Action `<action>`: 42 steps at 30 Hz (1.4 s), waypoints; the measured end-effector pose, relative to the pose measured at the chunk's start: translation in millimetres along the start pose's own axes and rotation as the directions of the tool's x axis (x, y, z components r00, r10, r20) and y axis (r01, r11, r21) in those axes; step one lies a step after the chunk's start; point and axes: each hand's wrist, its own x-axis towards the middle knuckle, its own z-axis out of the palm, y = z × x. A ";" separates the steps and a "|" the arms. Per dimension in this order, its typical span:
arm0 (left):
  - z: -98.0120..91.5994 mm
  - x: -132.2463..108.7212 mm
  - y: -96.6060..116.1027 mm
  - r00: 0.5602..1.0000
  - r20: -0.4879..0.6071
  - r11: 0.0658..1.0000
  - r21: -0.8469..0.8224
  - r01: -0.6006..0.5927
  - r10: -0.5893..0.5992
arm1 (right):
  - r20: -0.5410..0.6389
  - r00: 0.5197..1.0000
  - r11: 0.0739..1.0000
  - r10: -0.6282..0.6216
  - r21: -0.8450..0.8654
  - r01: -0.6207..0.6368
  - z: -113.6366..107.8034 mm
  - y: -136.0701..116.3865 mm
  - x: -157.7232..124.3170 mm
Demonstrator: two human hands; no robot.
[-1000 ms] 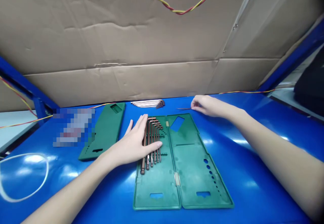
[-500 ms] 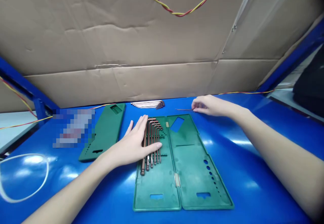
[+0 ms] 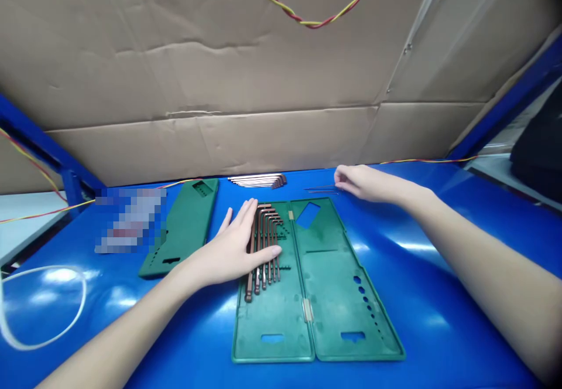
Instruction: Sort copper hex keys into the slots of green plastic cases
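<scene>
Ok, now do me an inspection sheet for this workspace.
Surface: glossy blue tabletop, light glare.
Job's things: open green hinged case; bronze hex keys in its left half; two thin rods behind it.
Clutter: second green case, hex-key row at the back, white loop, pixelated patch.
Hands: left hand lies over the cased keys; right hand pinched by the rods, hold unclear.
Cables: twisted red-yellow wire overhead, more at left and along the back edge.
Surroundings: cardboard backing, blue frame bars.
</scene>
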 end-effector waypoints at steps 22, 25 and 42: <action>-0.9 -2.0 -2.5 0.996 0.051 0.995 0.071 -0.073 0.070 | 0.048 0.932 0.742 -0.360 0.621 0.255 5.8 -114.0 -6.5; -1.3 -3.6 -1.1 0.991 0.084 0.989 0.099 -0.108 0.100 | 0.051 0.929 0.738 -0.367 0.623 0.258 13.1 -122.9 -7.9; 2.4 -2.1 -0.8 0.993 0.052 0.989 0.101 -0.110 0.105 | -0.067 0.984 0.754 -0.168 0.634 0.172 40.3 -136.4 -0.9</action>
